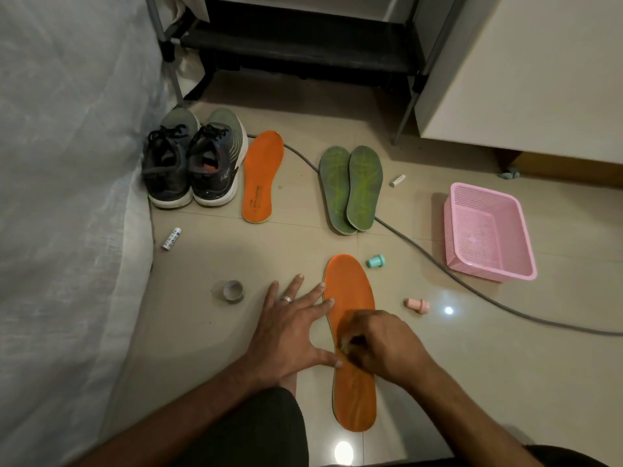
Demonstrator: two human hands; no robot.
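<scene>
On the shiny tiled floor point(202, 332) lies a long, flat orange foam insole point(350, 291). The left hand point(290, 328) is spread open, with its fingertips on the insole's left edge, likely to stop it sliding. The right hand point(381, 345) curls over the insole's middle and pinches a small greenish bit point(344, 347). I cannot tell what that bit is.

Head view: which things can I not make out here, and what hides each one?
- Head view: the small greenish thing that the right hand pinches on the near orange insole; curled fingers cover most of it.
- Head view: print on the far orange insole and on the white tube; too small to read.
- Head view: the grey cable; the right edge cuts off its end.
</scene>
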